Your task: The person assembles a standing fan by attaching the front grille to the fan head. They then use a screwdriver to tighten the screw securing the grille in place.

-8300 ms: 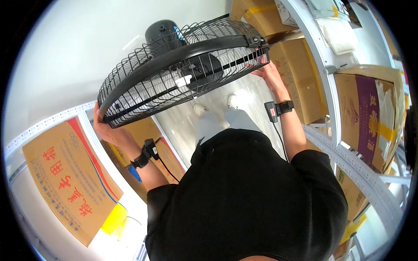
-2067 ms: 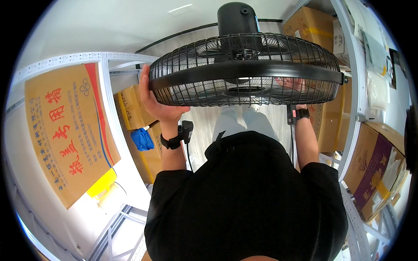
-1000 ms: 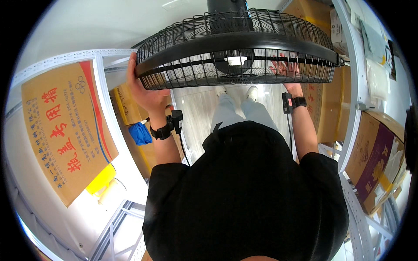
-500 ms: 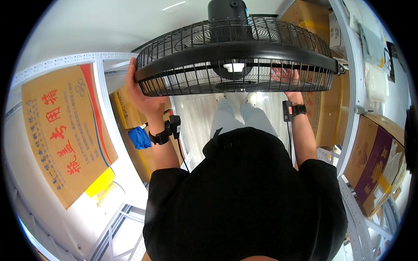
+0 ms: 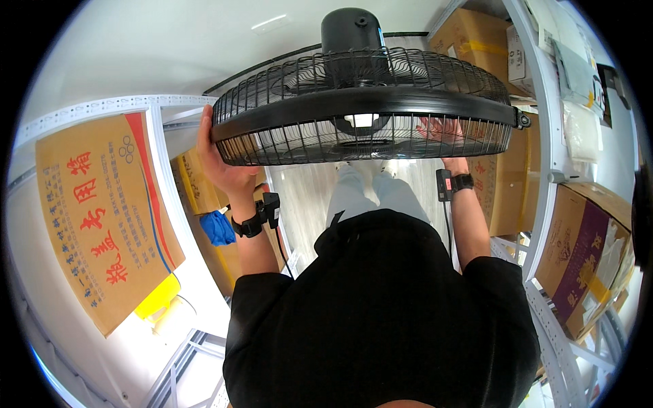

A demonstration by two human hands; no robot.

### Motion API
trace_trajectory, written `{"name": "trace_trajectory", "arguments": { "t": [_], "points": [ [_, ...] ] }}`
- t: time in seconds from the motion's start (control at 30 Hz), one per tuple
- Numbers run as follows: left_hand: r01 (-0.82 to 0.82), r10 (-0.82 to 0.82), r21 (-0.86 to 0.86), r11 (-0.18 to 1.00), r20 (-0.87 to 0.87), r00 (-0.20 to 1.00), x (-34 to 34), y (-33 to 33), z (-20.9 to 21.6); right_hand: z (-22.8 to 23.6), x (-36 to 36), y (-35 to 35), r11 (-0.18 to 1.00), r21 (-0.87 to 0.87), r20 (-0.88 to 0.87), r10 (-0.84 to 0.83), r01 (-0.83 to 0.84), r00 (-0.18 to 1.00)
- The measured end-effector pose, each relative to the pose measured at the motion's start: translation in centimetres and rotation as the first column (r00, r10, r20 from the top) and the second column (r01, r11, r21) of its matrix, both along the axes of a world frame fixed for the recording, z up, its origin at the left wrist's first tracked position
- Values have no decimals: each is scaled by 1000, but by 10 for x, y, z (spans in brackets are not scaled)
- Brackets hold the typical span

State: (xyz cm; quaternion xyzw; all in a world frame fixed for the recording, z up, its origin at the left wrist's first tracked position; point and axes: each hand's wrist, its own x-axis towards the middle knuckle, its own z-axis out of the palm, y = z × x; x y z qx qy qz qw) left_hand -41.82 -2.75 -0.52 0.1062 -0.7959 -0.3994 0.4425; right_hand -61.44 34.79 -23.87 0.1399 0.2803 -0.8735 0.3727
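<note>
I hold a large black fan head (image 5: 364, 102) with a round wire cage up in front of me, its motor housing (image 5: 352, 28) on top. My left hand (image 5: 219, 166) grips the cage rim on its left side. On the right side, my right hand (image 5: 441, 130) shows through the wires, gripping the cage from behind. Both wrists wear black bands with small devices. The cage is nearly level, tilted slightly toward me.
White metal shelving (image 5: 156, 129) runs along both sides of a narrow aisle. A big orange-brown carton (image 5: 102, 217) and a blue object (image 5: 218, 228) sit on the left shelves. Brown cartons (image 5: 507, 177) and a purple-sided box (image 5: 581, 265) fill the right shelves. Pale floor (image 5: 306, 197) lies below.
The fan, held tilted and off to the left at first, has come level and centred in front of me. Over the last second it barely shifted; both hands kept their grip.
</note>
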Motion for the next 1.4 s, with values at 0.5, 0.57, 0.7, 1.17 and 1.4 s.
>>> {"name": "trace_trajectory", "arguments": {
  "t": [0.5, 0.57, 0.7, 1.17, 1.4],
  "points": [
    [75, -76, 104, 992, 8, 997, -4, 5, 4, 6, -8, -6, 990, 123, 93, -84, 73, 992],
    [63, -62, 124, 990, -8, 998, -5, 6, 7, 4, -12, -2, 995, 98, 75, -20, 13, 997],
    [78, -80, 68, 995, 22, 997, 1, 1, 4, 10, -11, -2, 986, 159, 30, -43, 37, 999],
    [1, -2, 11, 1000, 58, 998, 18, -17, -32, 45, -14, -3, 922, 377, -52, -77, 91, 996],
    [-28, 27, 3, 1000, 35, 999, 16, -23, -55, 59, -16, 7, 886, 449, -107, -74, 114, 992]
  ]
}}
